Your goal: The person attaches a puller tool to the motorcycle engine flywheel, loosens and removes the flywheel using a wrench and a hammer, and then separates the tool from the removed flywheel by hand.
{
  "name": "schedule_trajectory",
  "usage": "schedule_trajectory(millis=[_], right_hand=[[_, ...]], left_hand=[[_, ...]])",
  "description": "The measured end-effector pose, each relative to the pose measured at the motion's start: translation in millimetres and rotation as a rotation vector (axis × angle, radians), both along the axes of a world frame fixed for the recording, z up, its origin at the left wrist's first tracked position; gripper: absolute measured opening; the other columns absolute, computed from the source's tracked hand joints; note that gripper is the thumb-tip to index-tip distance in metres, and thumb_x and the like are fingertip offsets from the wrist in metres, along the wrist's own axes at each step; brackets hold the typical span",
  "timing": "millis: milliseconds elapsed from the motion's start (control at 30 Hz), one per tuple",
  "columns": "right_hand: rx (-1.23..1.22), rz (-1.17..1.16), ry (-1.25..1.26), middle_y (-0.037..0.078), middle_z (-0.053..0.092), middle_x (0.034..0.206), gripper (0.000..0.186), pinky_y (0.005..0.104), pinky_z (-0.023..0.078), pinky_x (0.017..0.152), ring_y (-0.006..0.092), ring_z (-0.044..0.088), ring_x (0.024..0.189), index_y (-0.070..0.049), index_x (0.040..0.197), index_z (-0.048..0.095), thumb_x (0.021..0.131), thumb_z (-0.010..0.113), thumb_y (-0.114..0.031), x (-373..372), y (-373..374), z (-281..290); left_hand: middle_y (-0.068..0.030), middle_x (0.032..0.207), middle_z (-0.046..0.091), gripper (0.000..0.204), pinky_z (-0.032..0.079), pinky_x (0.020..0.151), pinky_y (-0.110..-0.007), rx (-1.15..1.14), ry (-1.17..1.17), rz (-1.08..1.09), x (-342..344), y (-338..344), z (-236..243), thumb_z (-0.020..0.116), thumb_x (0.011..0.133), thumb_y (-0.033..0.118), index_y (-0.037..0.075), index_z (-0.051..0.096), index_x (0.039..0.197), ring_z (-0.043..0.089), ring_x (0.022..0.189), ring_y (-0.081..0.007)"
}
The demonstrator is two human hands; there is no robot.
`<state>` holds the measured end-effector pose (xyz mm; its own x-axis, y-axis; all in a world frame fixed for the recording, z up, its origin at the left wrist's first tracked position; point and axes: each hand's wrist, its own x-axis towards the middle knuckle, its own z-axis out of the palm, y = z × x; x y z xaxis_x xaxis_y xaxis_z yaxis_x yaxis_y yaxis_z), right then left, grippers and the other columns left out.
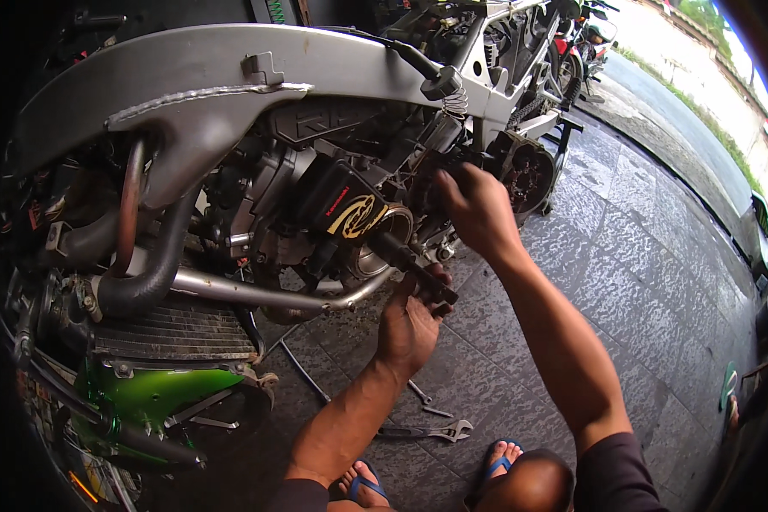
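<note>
Holding the black foot peg (414,269) with my left hand (410,328), fingers wrapped around it, my right hand (478,209) fingers pinch a part on the motorbike engine (316,213), so I think loosening comes next.

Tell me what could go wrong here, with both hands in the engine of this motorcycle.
1. The left hand grips a black tool under the engine; if it slips, the knuckles may hit the exhaust pipe.
2. The right hand works deep among parts, so its fingers could get pinched.
3. Wrenches lie on the floor near the sandalled feet; the person may step on them.
</note>
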<state>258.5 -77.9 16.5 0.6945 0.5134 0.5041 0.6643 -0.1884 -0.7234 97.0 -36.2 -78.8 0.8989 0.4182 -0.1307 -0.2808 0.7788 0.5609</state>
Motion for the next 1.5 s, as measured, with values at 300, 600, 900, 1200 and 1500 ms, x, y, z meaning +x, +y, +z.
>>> schedule_trajectory(millis=[300, 600, 900, 1200, 1500], right_hand=[[0.022, 0.063, 0.081, 0.027, 0.066, 0.075, 0.032, 0.0462, 0.053, 0.065, 0.0399, 0.068, 0.073, 0.005, 0.082, 0.067, 0.087, 0.059, -0.026, 29, 60, 16], [-0.079, 0.012, -0.189, 0.028, 0.065, 0.078, 0.021, 0.0513, 0.051, 0.065, 0.0451, 0.065, 0.078, -0.001, 0.087, 0.066, 0.084, 0.060, -0.021, 36, 52, 1], [0.069, -0.005, -0.015, 0.027, 0.066, 0.077, 0.028, 0.0504, 0.051, 0.068, 0.0453, 0.066, 0.077, 0.002, 0.083, 0.068, 0.079, 0.065, -0.026, 21, 54, 16], [-0.160, -0.024, -0.474, 0.015, 0.059, 0.082, 0.015, 0.0445, 0.048, 0.059, 0.0347, 0.059, 0.071, -0.004, 0.092, 0.058, 0.086, 0.060, -0.017, 29, 28, 18], [-0.522, 0.467, 0.166, 0.012, 0.061, 0.093, 0.020, 0.0425, 0.048, 0.067, 0.0305, 0.060, 0.082, -0.004, 0.104, 0.057, 0.090, 0.058, -0.019, -230, -2, 236]], left_hand=[[-0.0049, 0.105, 0.061, 0.043, 0.042, 0.088, -0.033, 0.040, 0.060, 0.109, -34, 20, -26, 0.051, 0.096, 0.046, 0.008, 0.060, 0.114, 0.056, 0.097, -0.0173], [-0.0043, 0.096, 0.064, 0.029, 0.047, 0.079, -0.031, 0.169, 0.193, 0.085, -69, 21, -55, 0.052, 0.098, 0.032, 0.007, 0.063, 0.108, 0.060, 0.087, -0.0160], [0.0028, 0.083, 0.063, 0.029, 0.047, 0.066, -0.024, 0.376, 0.242, -0.140, -81, -21, -16, 0.058, 0.096, 0.036, 0.010, 0.068, 0.103, 0.059, 0.074, -0.0087], [-0.0077, 0.080, 0.069, 0.052, 0.049, 0.067, -0.039, 1.034, 0.360, -0.467, -61, -86, 49, 0.057, 0.088, 0.055, 0.006, 0.072, 0.092, 0.065, 0.074, -0.0222], [-0.0149, 0.084, 0.071, 0.062, 0.050, 0.069, -0.044, 0.755, 1.108, -0.127, -286, -142, 166, 0.054, 0.085, 0.061, 0.003, 0.073, 0.088, 0.067, 0.077, -0.0288]])
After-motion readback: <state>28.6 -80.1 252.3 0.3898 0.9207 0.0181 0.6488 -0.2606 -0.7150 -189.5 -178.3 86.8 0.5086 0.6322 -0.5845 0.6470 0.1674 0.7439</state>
